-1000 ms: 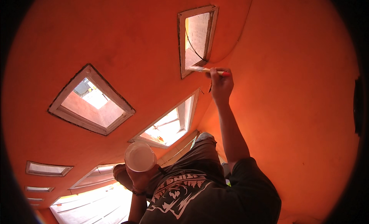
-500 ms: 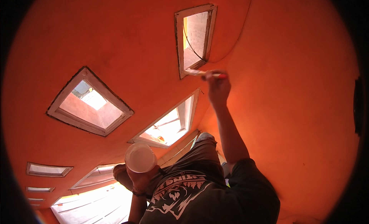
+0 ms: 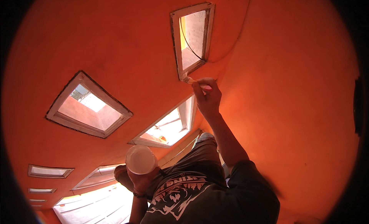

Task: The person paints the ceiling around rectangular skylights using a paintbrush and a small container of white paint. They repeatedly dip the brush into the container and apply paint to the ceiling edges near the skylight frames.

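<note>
Pinched in the raised fingers of my right hand [image 3: 208,97] is a paintbrush [image 3: 189,80]. Its bristles touch the lower corner of a small pale window frame [image 3: 175,43] set in the orange wall [image 3: 146,47]. Lower down, near my lap, my left hand [image 3: 142,181] is wrapped round a white tub [image 3: 141,159]. The tub's open mouth faces up and its inside looks pale; how full it is I cannot tell. Part of the brush handle is hidden by my right fingers.
A thin cable [image 3: 241,31] hangs across the upper window's corner. A diamond-shaped window [image 3: 63,123] is at the left, and another window [image 3: 194,108] lies below my right hand. Several more openings line the lower left. A dark object [image 3: 358,106] is at the far right edge.
My right hand has moved slightly down and left, and the brush has tilted, its bristles now at the frame's bottom corner. My left hand and the tub have hardly moved.
</note>
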A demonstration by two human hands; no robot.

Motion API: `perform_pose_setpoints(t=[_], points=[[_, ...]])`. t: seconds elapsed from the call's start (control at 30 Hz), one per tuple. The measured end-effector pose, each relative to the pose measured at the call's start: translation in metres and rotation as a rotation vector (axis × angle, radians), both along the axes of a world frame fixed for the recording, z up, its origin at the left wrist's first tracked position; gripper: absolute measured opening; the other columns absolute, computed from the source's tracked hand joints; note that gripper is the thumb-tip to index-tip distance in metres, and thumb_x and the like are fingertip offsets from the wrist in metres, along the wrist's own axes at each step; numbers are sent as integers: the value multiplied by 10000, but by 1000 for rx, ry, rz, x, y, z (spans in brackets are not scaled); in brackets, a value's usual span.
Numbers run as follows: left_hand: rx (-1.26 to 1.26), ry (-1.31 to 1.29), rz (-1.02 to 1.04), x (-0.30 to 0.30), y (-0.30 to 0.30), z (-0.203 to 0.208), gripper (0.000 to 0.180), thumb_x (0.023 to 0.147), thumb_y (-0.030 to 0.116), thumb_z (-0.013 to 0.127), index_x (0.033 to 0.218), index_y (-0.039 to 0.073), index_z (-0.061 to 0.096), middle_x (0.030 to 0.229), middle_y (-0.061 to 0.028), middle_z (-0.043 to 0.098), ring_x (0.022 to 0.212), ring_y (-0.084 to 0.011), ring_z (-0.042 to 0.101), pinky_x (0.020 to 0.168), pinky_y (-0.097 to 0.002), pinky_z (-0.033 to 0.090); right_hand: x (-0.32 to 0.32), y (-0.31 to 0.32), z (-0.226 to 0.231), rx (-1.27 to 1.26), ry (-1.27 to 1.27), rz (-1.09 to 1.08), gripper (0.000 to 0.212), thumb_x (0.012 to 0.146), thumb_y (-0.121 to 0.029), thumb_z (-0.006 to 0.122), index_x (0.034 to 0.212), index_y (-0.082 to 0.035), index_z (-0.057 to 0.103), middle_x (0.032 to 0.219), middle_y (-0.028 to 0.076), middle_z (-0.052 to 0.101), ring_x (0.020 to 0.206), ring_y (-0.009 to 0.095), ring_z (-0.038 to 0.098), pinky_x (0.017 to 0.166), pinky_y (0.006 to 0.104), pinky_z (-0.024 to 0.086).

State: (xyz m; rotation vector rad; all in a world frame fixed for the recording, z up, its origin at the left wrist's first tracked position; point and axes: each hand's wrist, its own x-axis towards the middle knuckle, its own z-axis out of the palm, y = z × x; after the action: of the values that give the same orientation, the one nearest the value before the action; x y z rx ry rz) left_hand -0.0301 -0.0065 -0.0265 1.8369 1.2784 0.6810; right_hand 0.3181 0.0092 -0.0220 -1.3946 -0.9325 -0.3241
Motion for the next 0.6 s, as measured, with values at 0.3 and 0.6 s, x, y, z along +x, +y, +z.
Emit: perform_pose_setpoints(t=[0.3,0.6], points=[[85,-121,45,-5,-4,-15,756,523,237,932,1152,54,555,1016,-73,666,907,-214,655,794,-350,530,62,-3,5,280,323,-5,143,915,-113,678,953,-20,576,825,81,669,724,145,655,657,250,525],[318,-69,76,-1,-5,-16,772,485,334,944,1136,77,618,990,-59,690,909,-228,680,808,-362,546,-10,-9,-33,193,-7,-53,135,893,-42,691,964,-28,577,943,78,631,812,140,641,747,249,525]])
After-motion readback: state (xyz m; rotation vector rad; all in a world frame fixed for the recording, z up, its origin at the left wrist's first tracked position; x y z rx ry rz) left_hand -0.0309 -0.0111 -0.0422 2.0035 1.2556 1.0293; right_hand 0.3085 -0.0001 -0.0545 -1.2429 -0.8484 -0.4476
